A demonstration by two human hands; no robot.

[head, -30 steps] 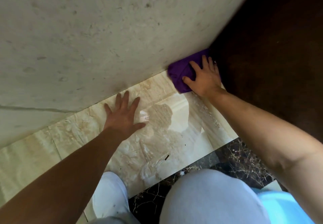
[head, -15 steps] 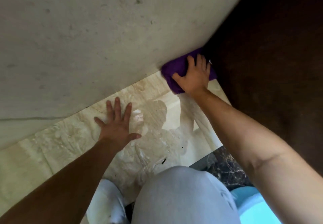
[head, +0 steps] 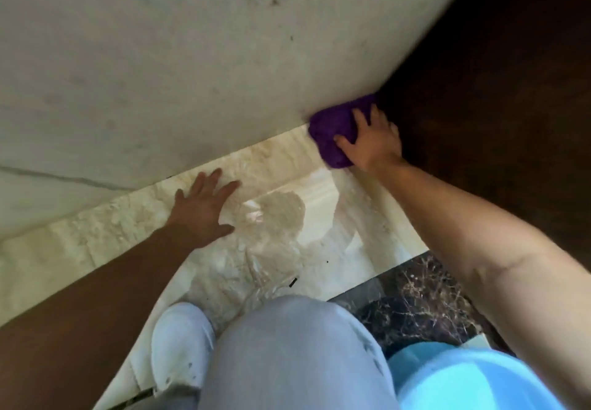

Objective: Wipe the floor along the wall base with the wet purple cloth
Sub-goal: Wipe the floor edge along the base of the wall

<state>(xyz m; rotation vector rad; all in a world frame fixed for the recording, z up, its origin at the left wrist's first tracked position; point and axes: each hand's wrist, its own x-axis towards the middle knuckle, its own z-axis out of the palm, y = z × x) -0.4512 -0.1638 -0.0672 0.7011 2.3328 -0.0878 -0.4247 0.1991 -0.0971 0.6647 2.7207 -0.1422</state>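
The purple cloth is bunched on the glossy beige marble floor, pushed into the corner where the pale wall meets a dark brown wooden panel. My right hand presses flat on the cloth's right part, fingers spread toward the corner, and covers some of it. My left hand lies flat on the floor with fingers apart, near the wall base, holding nothing.
My grey-trousered knee and a white shoe are at the bottom. A dark veined marble strip borders the beige tile. A light blue object sits at the bottom right. A small dark speck lies on the floor.
My right hand and the cloth stay pressed into the corner, shifting only slightly. The left hand keeps bracing on the floor; the view itself has moved a little.
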